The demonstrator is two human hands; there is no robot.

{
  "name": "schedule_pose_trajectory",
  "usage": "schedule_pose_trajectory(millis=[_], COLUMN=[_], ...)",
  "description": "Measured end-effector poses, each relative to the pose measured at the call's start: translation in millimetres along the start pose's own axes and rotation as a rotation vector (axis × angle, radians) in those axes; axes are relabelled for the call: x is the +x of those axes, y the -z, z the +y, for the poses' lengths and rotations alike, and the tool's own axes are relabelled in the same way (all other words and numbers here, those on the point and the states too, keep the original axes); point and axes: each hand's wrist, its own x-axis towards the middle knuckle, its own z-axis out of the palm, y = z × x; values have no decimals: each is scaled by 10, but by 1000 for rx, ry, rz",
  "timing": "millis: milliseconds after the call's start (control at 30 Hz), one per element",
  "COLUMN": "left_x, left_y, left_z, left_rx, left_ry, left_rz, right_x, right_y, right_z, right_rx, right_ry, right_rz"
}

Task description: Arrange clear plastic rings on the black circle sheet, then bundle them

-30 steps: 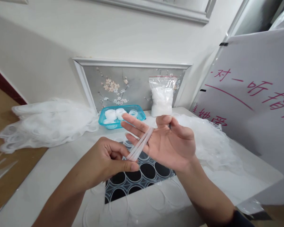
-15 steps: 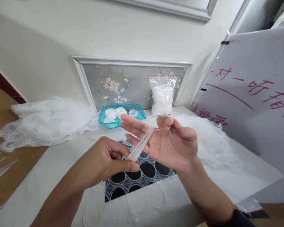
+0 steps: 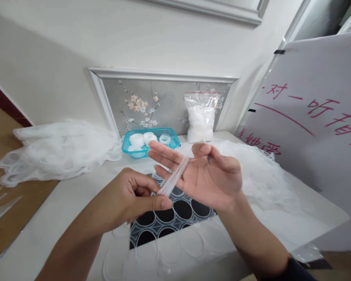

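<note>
Between my hands runs a bundle of thin white rings, drawn out into a narrow band. My left hand is closed on the lower end of the bundle, pinching it between thumb and fingers. The other end loops over the fingers of my right hand, whose palm is turned up with those fingers stretched out. Thumb and forefinger of the right hand pinch a thin pointed tool, mostly hidden. Under the hands lies a dark patterned sheet with black circles, and clear sheeting with round outlines lies in front.
A blue basket with bundled white rings stands at the back, beside a zip bag of white material. Piles of white ring-cut sheeting lie at left and right. A board with red writing stands on the right.
Both hands have barely moved; the right hand is slightly further left. The ring bundle stays stretched between them.
</note>
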Motion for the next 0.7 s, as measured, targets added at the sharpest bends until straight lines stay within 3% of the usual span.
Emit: schedule_pose_trajectory(millis=[133,267,333,433,500,700], left_x=[-8,-8,-5,3,7,3], left_y=[28,35,48,112,177,279], left_z=[-31,-59,-72,-89,-99,-115], left_rx=[-38,-74,-150,-357,-445,-468], left_ry=[-28,-74,-134,-222,-195,-38], left_rz=[-11,-18,58,279,344,236], right_x=[-28,-23,8,92,157,207], right_y=[-48,-37,42,268,455,918], right_z=[-8,-8,-22,-44,-17,464], right_rx=[216,174,100,-24,-196,-1158], right_ry=[-29,-27,-52,-168,-260,-414], right_rz=[1,-2,-18,-116,-166,-264])
